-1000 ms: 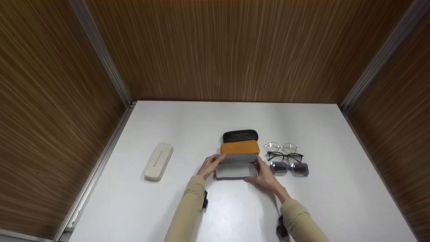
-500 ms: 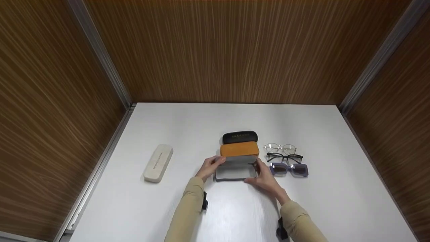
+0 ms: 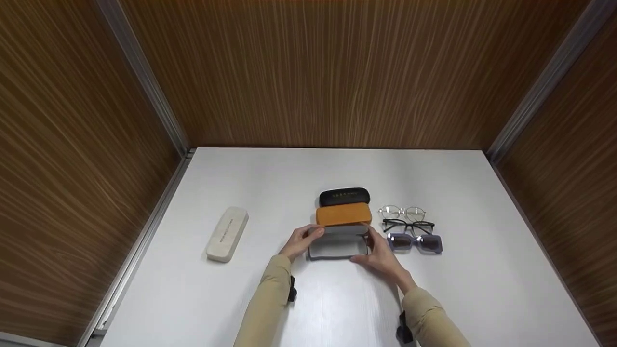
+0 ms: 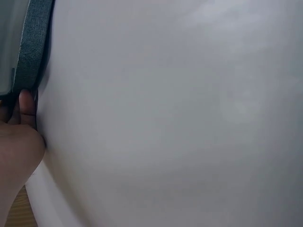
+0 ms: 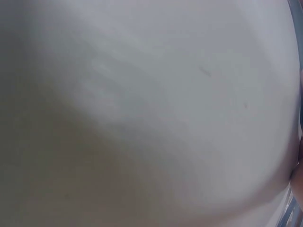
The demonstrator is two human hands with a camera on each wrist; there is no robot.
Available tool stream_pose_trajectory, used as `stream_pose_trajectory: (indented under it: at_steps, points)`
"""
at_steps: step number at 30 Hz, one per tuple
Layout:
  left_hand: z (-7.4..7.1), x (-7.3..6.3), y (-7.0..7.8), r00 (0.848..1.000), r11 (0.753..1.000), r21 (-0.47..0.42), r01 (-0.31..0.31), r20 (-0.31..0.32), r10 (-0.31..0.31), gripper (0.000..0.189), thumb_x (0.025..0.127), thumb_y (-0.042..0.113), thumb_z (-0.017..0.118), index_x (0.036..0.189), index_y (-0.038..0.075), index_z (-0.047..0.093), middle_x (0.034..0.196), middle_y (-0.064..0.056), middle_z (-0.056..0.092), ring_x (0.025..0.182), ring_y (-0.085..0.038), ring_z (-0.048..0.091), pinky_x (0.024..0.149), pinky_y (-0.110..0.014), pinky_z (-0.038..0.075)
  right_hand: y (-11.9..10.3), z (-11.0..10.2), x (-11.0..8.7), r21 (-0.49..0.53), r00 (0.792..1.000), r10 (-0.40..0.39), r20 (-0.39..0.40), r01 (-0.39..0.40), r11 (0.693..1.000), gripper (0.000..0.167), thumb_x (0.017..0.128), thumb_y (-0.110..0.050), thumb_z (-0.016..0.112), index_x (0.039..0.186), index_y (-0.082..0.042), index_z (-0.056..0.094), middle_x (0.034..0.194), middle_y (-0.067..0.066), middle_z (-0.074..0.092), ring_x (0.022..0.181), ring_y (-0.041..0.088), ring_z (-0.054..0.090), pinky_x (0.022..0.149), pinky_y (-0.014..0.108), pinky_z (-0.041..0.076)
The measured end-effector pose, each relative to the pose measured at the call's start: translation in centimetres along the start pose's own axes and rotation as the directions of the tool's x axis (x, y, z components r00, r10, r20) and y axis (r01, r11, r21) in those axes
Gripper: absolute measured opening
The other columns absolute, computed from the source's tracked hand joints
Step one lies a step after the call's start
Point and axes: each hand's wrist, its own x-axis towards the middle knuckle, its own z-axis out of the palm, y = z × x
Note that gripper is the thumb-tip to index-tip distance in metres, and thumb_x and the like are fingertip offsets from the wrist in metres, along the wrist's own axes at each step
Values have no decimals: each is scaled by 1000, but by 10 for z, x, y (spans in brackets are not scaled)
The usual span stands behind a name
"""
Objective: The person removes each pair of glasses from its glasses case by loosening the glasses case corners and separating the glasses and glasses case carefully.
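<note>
A grey glasses case point(image 3: 337, 246) lies on the white table with its lid point(image 3: 344, 231) raised and its pale inside showing. My left hand point(image 3: 300, 243) pinches the lid's left end, thumb in front. Around the right end curls my right hand point(image 3: 382, 256), with its thumb at the front edge and fingers near the hinge side. In the left wrist view, the dark textured side of the case point(image 4: 34, 45) shows beside the left fingers. The right wrist view has only a sliver of the hand at its right edge.
Behind the grey case lie an orange case point(image 3: 344, 213) and a black case point(image 3: 344, 196). To the right are clear glasses point(image 3: 414, 213), black-framed glasses point(image 3: 409, 224) and purple sunglasses point(image 3: 429, 243). A cream case point(image 3: 227, 234) lies at left. Wood-grain panels point(image 3: 337, 72) enclose the table.
The lid has come down somewhat, and its inside is more in shadow. My left hand has moved slightly down with it. My right hand keeps its place on the case.
</note>
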Motion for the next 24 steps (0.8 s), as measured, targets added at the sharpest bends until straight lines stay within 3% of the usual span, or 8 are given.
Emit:
stream_pose_trajectory:
  at_steps: [6,11,17,24]
  points:
    - [-1,-1,-2,997,997,2,-73,26,73,43,102,34,58,138,9,61,143,-13,59,136,-28,52,121,-43,37,-4,-1,-2,34,1000,-10,0,10,999,108,63,-3,93,154,0,35,136,24,61,125,38,59,111,49,47]
    - [-2,-5,-2,996,996,19,-82,40,81,43,103,34,58,139,12,60,144,-11,58,129,-23,54,117,-41,39,-4,-1,-2,31,999,-36,0,36,999,106,65,-5,94,153,2,36,141,24,58,129,37,57,114,51,43]
    - [-3,-8,-2,994,994,40,-97,54,95,43,101,35,61,139,14,61,146,-8,57,124,-16,53,114,-36,40,2,-1,-1,14,998,-58,2,58,998,105,65,-8,94,153,0,37,138,21,61,123,35,61,109,44,50]
    - [-4,-9,-5,992,992,61,-114,68,110,45,99,33,64,139,12,61,147,-10,56,129,-21,53,116,-39,41,3,-2,-1,79,995,-100,24,98,992,105,63,-1,93,152,2,37,134,21,62,124,33,60,111,31,48]
